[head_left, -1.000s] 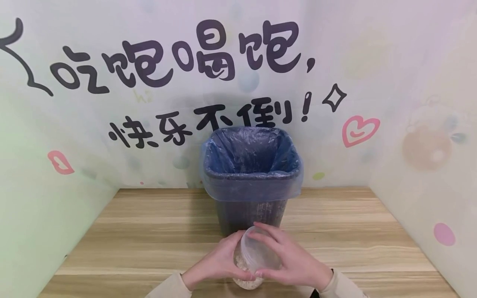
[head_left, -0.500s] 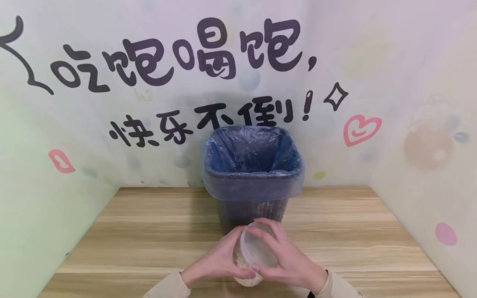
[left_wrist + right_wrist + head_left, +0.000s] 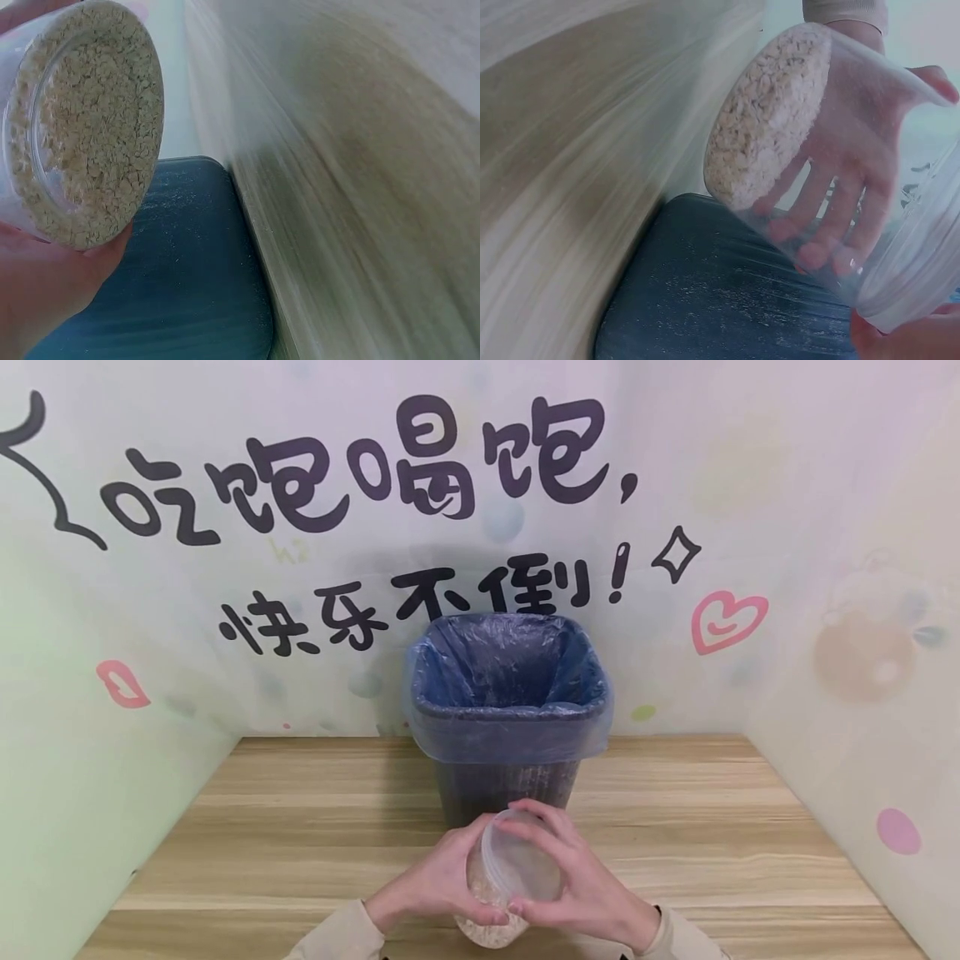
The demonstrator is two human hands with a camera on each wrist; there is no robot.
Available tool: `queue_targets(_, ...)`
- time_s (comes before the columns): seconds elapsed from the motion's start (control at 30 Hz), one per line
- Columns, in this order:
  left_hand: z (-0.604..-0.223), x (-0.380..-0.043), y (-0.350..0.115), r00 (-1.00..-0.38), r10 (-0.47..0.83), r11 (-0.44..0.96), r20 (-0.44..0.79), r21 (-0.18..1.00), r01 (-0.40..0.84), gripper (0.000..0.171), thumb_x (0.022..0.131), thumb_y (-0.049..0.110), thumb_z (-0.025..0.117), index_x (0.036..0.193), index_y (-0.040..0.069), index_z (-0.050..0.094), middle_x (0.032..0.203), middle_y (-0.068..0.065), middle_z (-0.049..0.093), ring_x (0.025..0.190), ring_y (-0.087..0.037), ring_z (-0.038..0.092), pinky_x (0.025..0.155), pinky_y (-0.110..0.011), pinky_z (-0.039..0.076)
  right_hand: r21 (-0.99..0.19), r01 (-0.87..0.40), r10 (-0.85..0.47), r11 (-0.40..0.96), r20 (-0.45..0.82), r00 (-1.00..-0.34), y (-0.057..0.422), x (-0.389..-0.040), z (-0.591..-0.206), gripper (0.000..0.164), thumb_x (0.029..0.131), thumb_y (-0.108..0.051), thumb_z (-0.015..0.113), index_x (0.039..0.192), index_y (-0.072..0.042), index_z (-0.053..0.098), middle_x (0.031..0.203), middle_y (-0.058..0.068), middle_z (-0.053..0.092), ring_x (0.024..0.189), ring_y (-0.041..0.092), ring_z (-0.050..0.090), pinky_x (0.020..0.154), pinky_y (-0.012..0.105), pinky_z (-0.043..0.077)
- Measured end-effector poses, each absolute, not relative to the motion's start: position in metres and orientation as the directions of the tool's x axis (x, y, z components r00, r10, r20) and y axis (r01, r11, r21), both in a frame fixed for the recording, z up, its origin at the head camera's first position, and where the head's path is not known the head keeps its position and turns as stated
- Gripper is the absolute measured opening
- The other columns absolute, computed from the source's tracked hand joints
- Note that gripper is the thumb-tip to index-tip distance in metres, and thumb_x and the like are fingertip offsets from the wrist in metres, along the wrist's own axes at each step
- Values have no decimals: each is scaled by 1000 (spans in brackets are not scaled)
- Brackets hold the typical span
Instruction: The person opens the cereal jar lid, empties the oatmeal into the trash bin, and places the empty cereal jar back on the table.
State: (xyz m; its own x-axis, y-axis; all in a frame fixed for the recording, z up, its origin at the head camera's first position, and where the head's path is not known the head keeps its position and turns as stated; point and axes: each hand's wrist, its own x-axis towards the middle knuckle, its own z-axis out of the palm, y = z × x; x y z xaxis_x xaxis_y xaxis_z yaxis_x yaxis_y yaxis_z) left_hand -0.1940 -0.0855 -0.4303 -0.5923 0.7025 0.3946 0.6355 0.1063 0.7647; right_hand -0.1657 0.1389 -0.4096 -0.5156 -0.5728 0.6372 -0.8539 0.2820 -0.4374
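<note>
A clear plastic jar (image 3: pixel 491 933) with pale oat-like flakes at its bottom is held tilted in front of the bin, its top leaning to the right. My left hand (image 3: pixel 435 878) grips the jar's body; through the clear wall in the right wrist view, its fingers show behind the jar (image 3: pixel 780 120). Over the top, my right hand (image 3: pixel 596 885) holds the translucent lid (image 3: pixel 528 860) by its rim, fingers at the far side and thumb at the near side. The lid sits on the jar's mouth. In the left wrist view, flakes (image 3: pixel 101 127) cover the jar's base.
Just beyond the hands stands a dark bin (image 3: pixel 506 789) lined with a blue plastic bag (image 3: pixel 510 735). It rests on a wood-grain table (image 3: pixel 315 827). Behind and at both sides rise pale printed walls (image 3: pixel 787 510) with black lettering.
The jar's base has swung slightly to the left and toward me, so the jar tilts a little more. Both hands keep their grip, and the bin has stayed in place.
</note>
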Motion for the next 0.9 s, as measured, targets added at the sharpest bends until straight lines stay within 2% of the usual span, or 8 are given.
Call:
queue_targets(0.17, -430, -195, -89, -577, 738, 88, 349, 799, 595, 86, 67, 25, 87, 140, 21, 40, 119, 0, 60, 101, -12, 60, 85, -30, 51, -412, -874, -608, 258, 634, -479, 138, -166, -409, 66, 83, -41, 75, 139, -16, 50, 143, 8, 40, 126, 25, 40, 95, 39, 44)
queue_targets(0.3, -430, -197, -89, -546, 764, 54, 344, 809, 585, 87, 68, 22, 87, 140, 17, 39, 121, -1, 60, 103, -14, 60, 86, -31, 51, -383, -891, -622, 244, 643, -447, 138, -166, -409, 67, 83, -43, 75, 139, -15, 51, 144, 8, 41, 124, 25, 40, 96, 39, 44)
queue_targets(0.53, -433, -199, -84, -532, 776, 29, 339, 823, 568, 93, 66, 17, 88, 143, 18, 36, 126, -1, 57, 106, -14, 59, 90, -31, 49, -393, -883, -649, 258, 606, -460, 143, -164, -408, 69, 83, -43, 74, 140, -14, 49, 146, 8, 40, 125, 25, 38, 96, 41, 43)
queue_targets(0.67, -438, -200, -79, -506, 784, -39, 359, 842, 538, 99, 65, 9, 87, 147, 13, 32, 134, -4, 53, 113, -17, 56, 96, -33, 46, -380, -887, -664, 262, 597, -451, 148, -164, -407, 69, 84, -44, 73, 140, -13, 49, 146, 9, 41, 125, 26, 37, 96, 41, 44)
queue_targets(0.77, -441, -202, -76, -468, 803, -130, 369, 874, 468, 99, 65, 2, 85, 147, 9, 31, 137, -6, 49, 116, -20, 53, 98, -36, 45, -357, -905, -684, 231, 603, -412, 150, -164, -405, 69, 85, -45, 72, 140, -12, 49, 146, 10, 41, 124, 27, 38, 94, 40, 45)
queue_targets(0.9, -442, -203, -73, -397, 832, -227, 388, 891, 394, 94, 65, -4, 82, 144, 4, 33, 138, -9, 48, 118, -25, 53, 99, -39, 44, -308, -940, -719, 145, 620, -314, 150, -167, -401, 69, 86, -48, 69, 139, -9, 49, 146, 12, 39, 122, 29, 39, 92, 39, 45)
